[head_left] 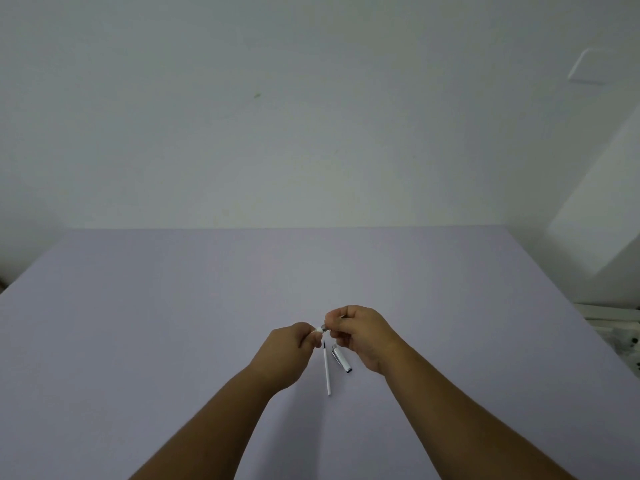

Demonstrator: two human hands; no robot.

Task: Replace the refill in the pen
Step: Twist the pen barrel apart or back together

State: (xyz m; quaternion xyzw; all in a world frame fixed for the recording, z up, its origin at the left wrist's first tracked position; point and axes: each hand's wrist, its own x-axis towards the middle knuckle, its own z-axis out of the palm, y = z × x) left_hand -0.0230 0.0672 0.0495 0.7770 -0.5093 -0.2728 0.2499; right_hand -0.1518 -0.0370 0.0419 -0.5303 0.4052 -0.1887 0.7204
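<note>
Both hands meet over the middle of the lilac table (173,306). My left hand (291,348) pinches the white barrel of the pen (318,330); only its end shows. My right hand (360,336) grips the pen's grey metal front section, which touches the barrel end. Most of the pen is hidden inside the two fists. Just below the hands, a thin white refill (326,370) with a dark tip lies flat on the table. A white and silver pen cap (342,358) lies beside it on the right.
A white wall rises behind the table's far edge. White furniture (609,327) with small dark dots stands off the table's right edge. A white box shape (595,216) leans at the right wall.
</note>
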